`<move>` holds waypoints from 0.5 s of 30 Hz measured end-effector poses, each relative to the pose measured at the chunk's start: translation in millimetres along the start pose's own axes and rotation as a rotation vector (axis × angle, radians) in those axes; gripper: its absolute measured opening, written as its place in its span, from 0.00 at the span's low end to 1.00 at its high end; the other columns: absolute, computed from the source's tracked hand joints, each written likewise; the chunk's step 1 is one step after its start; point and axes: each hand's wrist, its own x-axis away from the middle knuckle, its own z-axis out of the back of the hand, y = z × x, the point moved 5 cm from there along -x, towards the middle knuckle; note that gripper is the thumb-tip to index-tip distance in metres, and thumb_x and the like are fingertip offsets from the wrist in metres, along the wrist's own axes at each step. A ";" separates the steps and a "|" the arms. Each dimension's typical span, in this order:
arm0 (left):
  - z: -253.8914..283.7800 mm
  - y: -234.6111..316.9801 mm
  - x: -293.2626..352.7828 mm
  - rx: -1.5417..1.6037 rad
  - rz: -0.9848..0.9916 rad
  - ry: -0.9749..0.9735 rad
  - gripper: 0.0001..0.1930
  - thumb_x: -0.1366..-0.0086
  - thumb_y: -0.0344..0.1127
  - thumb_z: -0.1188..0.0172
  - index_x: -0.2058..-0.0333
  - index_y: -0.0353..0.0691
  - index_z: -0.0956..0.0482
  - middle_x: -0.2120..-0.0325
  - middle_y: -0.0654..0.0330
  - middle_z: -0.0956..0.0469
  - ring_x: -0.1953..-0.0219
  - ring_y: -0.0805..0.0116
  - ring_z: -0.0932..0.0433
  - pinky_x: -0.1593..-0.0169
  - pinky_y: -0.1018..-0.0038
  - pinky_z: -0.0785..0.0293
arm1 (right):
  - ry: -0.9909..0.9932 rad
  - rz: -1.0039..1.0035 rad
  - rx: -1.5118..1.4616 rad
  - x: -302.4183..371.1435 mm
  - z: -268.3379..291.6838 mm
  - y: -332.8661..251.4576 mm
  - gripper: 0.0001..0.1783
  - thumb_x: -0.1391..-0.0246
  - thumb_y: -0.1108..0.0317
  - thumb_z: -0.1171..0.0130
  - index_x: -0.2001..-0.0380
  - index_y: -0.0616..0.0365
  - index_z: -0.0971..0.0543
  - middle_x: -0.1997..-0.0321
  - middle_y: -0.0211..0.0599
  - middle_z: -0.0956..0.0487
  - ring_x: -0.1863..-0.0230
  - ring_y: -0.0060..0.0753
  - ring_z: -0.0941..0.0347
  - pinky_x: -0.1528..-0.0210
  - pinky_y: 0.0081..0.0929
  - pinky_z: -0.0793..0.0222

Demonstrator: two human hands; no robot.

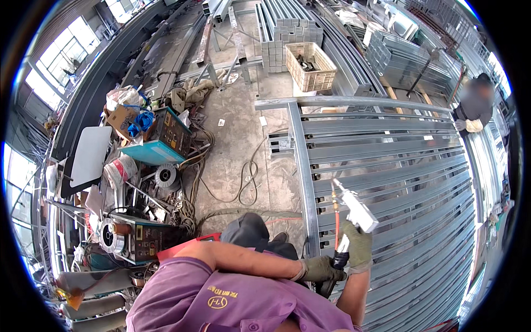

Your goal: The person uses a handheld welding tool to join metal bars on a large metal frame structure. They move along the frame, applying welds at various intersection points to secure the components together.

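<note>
My right hand [358,246], in a dark green glove, is wrapped round the handle of a white welding gun [360,213]. Its metal nozzle [339,185] points away from me, over the left part of a grey metal frame [308,196] with many parallel bars. A thin orange-red hose [337,224] runs along the gun's left side. Gloved as well, my left hand [322,269] is closed at the black cable end [340,260] below the handle; its fingertips are partly hidden.
Left stand teal welding machines [166,135], wire spools [166,176] and tangled cables. A loose cable [241,191] crosses the floor. Beyond the frame are a cream crate [311,77] and stacked square tubes [285,39]. Another person [474,102] stands at the far right, beside the frame.
</note>
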 end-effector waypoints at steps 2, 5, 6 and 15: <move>-3.1 15.8 -1.4 0.010 -0.059 -0.058 0.21 0.32 0.55 0.29 0.64 0.39 0.14 0.73 0.58 0.15 0.68 0.67 0.16 0.60 0.64 0.20 | 0.106 -0.022 -0.017 1.5 22.0 2.6 0.24 0.35 0.69 0.29 0.38 0.60 0.22 0.64 0.28 0.19 0.67 0.21 0.22 0.68 0.25 0.26; -6.4 21.9 -13.8 -0.017 -0.069 -0.160 0.20 0.33 0.53 0.29 0.65 0.39 0.15 0.73 0.58 0.15 0.69 0.66 0.17 0.61 0.63 0.21 | 0.286 0.008 -0.033 9.8 30.1 -10.8 0.19 0.36 0.67 0.29 0.44 0.60 0.18 0.65 0.28 0.19 0.69 0.20 0.23 0.69 0.25 0.27; -5.2 22.0 -17.5 -0.045 -0.058 -0.183 0.20 0.34 0.52 0.29 0.65 0.39 0.15 0.73 0.59 0.15 0.70 0.66 0.17 0.61 0.62 0.21 | 0.315 -0.028 -0.041 11.4 36.0 -4.9 0.17 0.36 0.65 0.28 0.48 0.60 0.16 0.67 0.28 0.19 0.70 0.20 0.23 0.70 0.24 0.28; 38.3 44.4 -57.1 -0.206 -0.059 -0.445 0.22 0.36 0.53 0.30 0.63 0.36 0.16 0.71 0.56 0.17 0.67 0.66 0.20 0.59 0.60 0.24 | 0.429 0.106 0.234 -27.6 59.4 0.7 0.13 0.31 0.67 0.32 0.49 0.61 0.17 0.61 0.27 0.19 0.63 0.19 0.25 0.62 0.27 0.27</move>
